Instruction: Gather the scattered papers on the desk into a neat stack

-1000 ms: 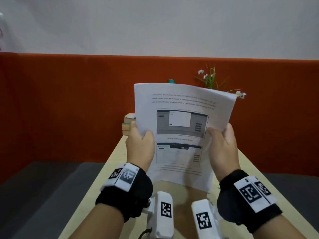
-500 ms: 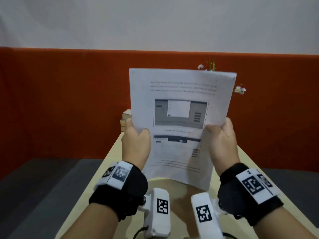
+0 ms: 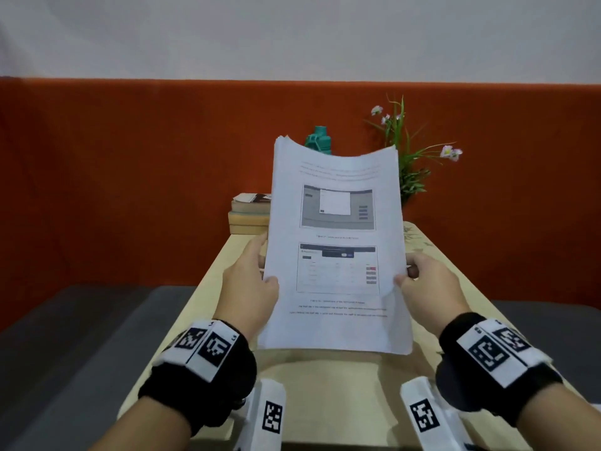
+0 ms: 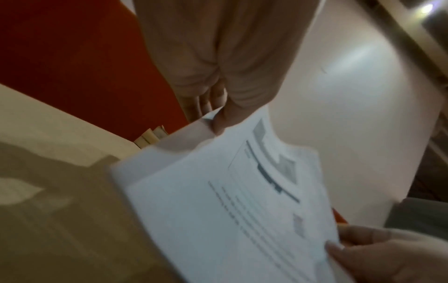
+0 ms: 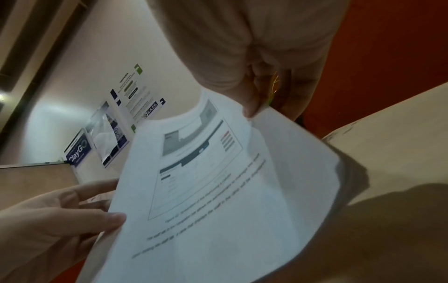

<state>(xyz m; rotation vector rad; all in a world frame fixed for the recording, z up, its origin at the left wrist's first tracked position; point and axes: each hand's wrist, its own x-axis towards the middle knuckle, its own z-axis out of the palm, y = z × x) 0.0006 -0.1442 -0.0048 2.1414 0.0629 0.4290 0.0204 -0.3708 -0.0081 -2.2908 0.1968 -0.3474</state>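
Observation:
A stack of printed white papers (image 3: 336, 249) stands tilted above the beige desk (image 3: 338, 382), printed side toward me, its top edge bowed. My left hand (image 3: 253, 281) grips the stack's left edge, thumb on the front and fingers behind. My right hand (image 3: 426, 284) grips the right edge the same way. In the left wrist view the left thumb pinches the papers (image 4: 232, 201), and the right hand (image 4: 378, 254) holds the opposite edge. In the right wrist view the right thumb presses on the papers (image 5: 218, 191), and the left hand (image 5: 60, 220) shows at lower left.
At the desk's far end lie stacked books (image 3: 250, 213), a teal bottle (image 3: 319, 140) half hidden by the papers, and a plant with small flowers (image 3: 409, 148). An orange wall panel (image 3: 130, 177) runs behind. Grey floor (image 3: 81, 353) flanks the narrow desk.
The stack has turned straighter and tilted back, with its top edge now bowed. Both hands have slid outward to the side edges, lower on the sheets, and still grip them.

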